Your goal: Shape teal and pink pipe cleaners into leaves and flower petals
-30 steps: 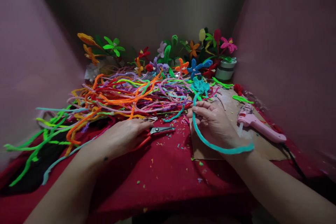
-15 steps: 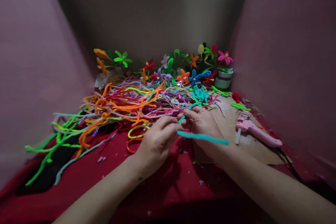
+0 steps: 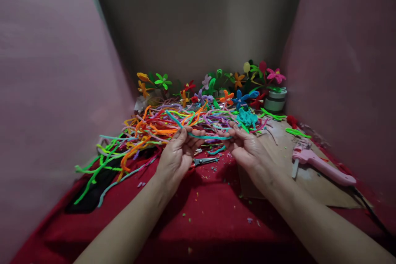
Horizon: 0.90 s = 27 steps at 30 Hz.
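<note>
Dim light all over, and look, a soft paler band runs down the grey back wall (image 3: 198,16)! Shadows pool on the red tabletop (image 3: 216,214) below the left hand (image 3: 179,148) and right hand (image 3: 246,148), thickening almost to black along its near edge. Flowers (image 3: 227,97) at the far edge come through vivid, slightly soft; side walls (image 3: 52,82) smear and stretch outward.
</note>
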Available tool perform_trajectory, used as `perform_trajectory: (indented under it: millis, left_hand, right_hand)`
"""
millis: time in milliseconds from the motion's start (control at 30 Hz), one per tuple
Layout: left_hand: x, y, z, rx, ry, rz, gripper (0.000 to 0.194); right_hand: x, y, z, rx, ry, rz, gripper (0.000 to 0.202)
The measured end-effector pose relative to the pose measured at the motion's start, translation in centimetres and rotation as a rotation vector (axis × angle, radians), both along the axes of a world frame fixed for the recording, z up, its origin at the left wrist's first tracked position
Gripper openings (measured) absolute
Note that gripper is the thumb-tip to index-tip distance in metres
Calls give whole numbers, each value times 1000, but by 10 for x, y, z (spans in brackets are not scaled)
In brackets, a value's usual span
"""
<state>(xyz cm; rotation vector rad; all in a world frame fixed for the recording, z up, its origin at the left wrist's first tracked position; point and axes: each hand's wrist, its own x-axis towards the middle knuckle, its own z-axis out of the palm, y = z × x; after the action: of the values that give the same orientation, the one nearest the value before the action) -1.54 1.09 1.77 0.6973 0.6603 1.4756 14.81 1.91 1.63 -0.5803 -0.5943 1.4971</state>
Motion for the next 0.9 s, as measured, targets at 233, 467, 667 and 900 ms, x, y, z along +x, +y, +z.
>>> perform_trajectory:
  millis: [233,467,667,900]
  left_hand:
    - [-7,0,2,-36,38,49,7]
    - [-6,0,-3,37,109,68,18]
    - [1,-9,2,81,175,51,17]
    - [2,-16,2,138,275,-3,16]
  right_hand:
    - [9,8,-10,-244,143,-39,12]
    - [20,-16,9,322,-782,-784,41]
    - [-4,-51,24,1050,-1559,-504,32]
    - [-9,-37,15,645,-1400,-108,18]
